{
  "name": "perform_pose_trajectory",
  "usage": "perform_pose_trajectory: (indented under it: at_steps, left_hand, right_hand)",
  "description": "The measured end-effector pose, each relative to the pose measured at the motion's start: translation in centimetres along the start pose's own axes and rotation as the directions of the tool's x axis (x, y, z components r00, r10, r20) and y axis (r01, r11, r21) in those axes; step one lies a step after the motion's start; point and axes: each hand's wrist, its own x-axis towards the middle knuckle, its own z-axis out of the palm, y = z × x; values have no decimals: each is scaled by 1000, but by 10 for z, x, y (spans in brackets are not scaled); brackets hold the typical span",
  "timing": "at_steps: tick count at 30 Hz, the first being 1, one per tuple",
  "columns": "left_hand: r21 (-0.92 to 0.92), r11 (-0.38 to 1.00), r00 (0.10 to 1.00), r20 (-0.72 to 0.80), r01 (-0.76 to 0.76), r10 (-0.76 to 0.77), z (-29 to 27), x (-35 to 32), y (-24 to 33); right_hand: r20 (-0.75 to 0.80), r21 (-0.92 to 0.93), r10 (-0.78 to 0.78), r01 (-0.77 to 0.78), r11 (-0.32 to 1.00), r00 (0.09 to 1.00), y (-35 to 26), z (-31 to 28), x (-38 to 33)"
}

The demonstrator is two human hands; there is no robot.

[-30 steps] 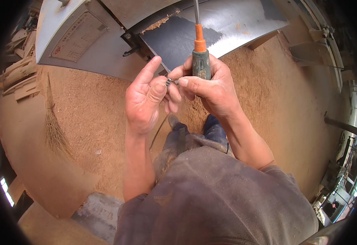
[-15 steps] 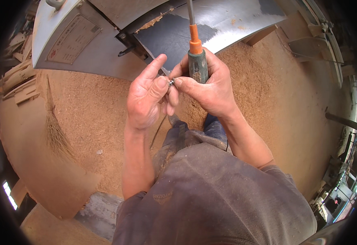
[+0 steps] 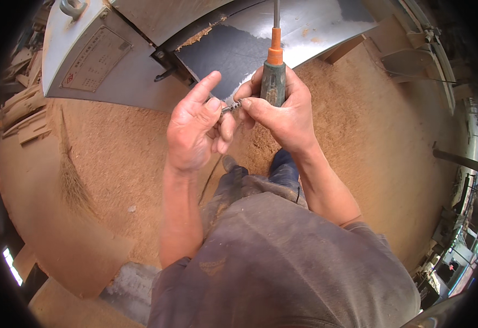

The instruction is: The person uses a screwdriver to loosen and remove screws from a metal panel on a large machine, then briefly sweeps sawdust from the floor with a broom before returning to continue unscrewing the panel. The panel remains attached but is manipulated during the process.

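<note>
The right hand [image 3: 283,112] is wrapped around the handle of a screwdriver [image 3: 274,71] with a grey-green grip and an orange collar, its metal shaft pointing up and away toward the sloping metal panel [image 3: 304,27] of a grey machine [image 3: 97,60]. While the palm and lower fingers clamp that handle, the thumb and forefinger reach left of the screwdriver to pinch one end of a small metal screw [image 3: 229,107]. The left hand [image 3: 195,134] meets it there — its thumb and middle fingers closed on the other end of the screw, the forefinger sticking up, straight and free.

So the screw sits just left of the screwdriver handle, held between the two hands at chest height, well clear of the machine. As a judgement, the work is at an early, preparatory stage: the screw is in hand but not set into anything, and the screwdriver tip — out of view at the top edge — is not on the screw head. Seating and driving the screw appear to be left.

Below the screwdriver, the floor [image 3: 113,158] is thick with sawdust, and a straw broom [image 3: 72,175] lies far to its left.
</note>
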Motion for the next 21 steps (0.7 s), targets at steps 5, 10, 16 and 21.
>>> perform_pose_trajectory:
  at_steps: [5, 10, 16, 21]
  left_hand:
    - [-26, 999, 1000, -17, -20, 19, 4, 2, -1]
    - [-79, 997, 1000, -10, -28, 27, 3, -1, 0]
    - [-41, 999, 999, -29, -20, 19, 15, -3, -1]
    - [-55, 998, 1000, 17, -23, 24, 12, -5, -2]
  right_hand:
    - [-12, 184, 101, -97, 978, 995, 0, -7, 0]
    - [-48, 278, 166, -146, 949, 985, 4, -13, -2]
    - [-54, 201, 83, -71, 977, 995, 5, -10, -7]
    - [-7, 95, 3, -2, 995, 1000, 3, -7, -10]
